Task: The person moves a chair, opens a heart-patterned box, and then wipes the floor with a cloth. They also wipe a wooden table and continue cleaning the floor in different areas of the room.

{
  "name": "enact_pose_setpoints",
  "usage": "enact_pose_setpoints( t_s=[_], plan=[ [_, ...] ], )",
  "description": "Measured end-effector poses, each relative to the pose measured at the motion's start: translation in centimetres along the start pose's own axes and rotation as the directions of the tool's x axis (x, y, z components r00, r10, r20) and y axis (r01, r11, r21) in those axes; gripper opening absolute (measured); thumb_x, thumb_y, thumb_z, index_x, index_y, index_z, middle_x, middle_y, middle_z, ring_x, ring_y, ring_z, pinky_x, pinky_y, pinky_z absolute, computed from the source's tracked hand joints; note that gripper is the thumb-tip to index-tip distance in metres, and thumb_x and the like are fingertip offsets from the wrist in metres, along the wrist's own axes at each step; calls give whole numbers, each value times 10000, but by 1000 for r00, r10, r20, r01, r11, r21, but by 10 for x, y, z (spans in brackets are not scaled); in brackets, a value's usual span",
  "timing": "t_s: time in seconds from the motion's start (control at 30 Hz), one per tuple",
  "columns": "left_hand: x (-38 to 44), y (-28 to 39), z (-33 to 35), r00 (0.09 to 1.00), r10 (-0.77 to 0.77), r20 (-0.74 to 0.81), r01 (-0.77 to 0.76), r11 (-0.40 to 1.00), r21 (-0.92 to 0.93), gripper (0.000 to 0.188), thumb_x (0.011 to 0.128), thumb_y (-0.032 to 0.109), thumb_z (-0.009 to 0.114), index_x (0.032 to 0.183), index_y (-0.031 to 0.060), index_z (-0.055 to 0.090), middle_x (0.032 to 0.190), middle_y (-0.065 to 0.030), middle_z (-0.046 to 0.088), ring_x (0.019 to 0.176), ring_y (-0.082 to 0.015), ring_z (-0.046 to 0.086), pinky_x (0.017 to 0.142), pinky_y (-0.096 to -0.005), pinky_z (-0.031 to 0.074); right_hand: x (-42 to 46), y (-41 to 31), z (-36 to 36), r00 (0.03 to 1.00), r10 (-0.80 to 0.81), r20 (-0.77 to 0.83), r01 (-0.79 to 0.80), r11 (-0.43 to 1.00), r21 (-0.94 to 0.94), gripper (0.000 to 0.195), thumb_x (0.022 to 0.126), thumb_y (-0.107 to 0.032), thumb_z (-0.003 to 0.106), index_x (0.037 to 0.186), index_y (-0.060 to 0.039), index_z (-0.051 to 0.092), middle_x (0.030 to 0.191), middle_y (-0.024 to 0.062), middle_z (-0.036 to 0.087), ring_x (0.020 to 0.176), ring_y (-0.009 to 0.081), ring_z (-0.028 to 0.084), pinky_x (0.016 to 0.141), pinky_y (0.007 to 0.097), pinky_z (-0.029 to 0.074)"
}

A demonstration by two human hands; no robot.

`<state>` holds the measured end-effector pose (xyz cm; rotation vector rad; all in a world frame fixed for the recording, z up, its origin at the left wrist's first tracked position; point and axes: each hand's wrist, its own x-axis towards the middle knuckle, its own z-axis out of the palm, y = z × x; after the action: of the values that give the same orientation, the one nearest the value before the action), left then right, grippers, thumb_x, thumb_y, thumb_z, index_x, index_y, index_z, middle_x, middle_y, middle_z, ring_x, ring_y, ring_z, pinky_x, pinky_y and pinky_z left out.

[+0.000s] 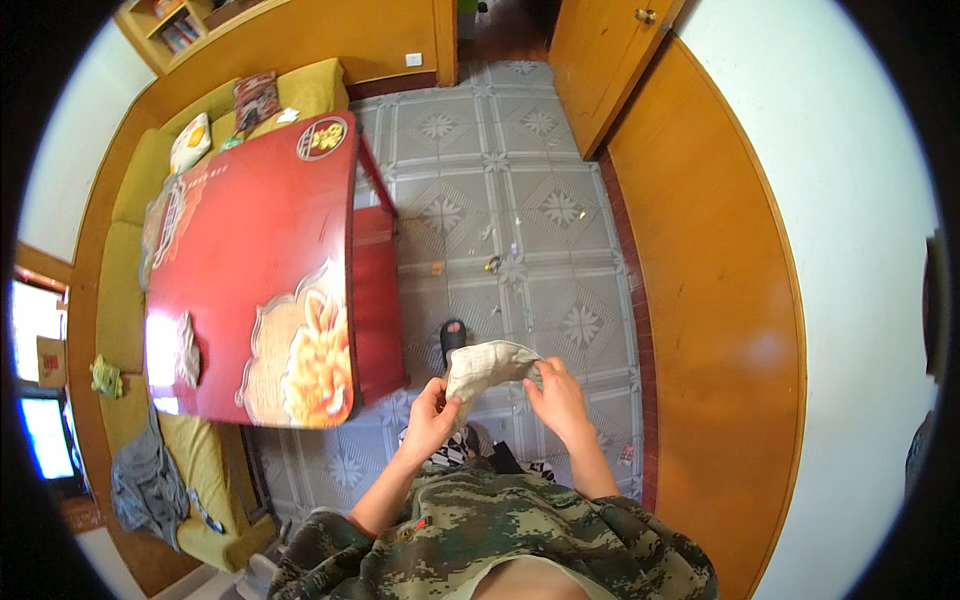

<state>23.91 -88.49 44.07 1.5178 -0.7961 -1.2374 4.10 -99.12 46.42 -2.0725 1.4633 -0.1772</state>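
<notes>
A cream-coloured cloth item [484,365] hangs between my two hands, in front of my body and above the tiled floor. My left hand [435,420] pinches its lower left end between thumb and fingers. At its right end, my right hand [556,396] grips the edge, the thumb below and the fingers partly hidden behind the cloth. The cloth bends in an arch from one hand to the other. A crumpled pale cloth [187,351] lies near the left edge of the red table [262,225].
Yellow sofas [120,262] with cushions line the wall beyond the table. A grey garment [148,480] drapes over the near sofa. Small litter [493,263] is scattered on the floor [465,172]. An open wooden door [607,67] and wood panelling [712,300] stand at right.
</notes>
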Motion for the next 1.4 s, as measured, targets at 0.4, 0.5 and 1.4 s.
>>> enact_pose_setpoints(
  t_s=[0.4,0.5,1.4],
  plan=[
    [364,157,29,924,38,382,-168,934,314,68,793,-19,517,859,-2,520,757,-61,553,662,-92,506,579,-241,412,238,33,-101,935,346,-83,-348,938,-10,376,810,-236,591,1077,26,558,1125,176,528,975,348,552,817,398,446],
    [434,220,46,843,309,439,-459,840,289,129,747,-27,511,868,14,531,825,-121,576,652,-260,576,582,-335,453,310,37,-125,911,387,-143,-388,921,25,285,810,-205,577,982,21,598,1057,159,568,851,333,594,774,407,460],
    [1128,426,40,914,405,-36,-361,848,388,152,718,-154,494,711,-10,540,987,-127,581,785,-189,594,620,-252,486,1126,71,-309,966,-249,74,189,870,455,280,726,-178,688,953,-30,622,1221,97,493,1080,267,483,860,348,416]
  ],
)
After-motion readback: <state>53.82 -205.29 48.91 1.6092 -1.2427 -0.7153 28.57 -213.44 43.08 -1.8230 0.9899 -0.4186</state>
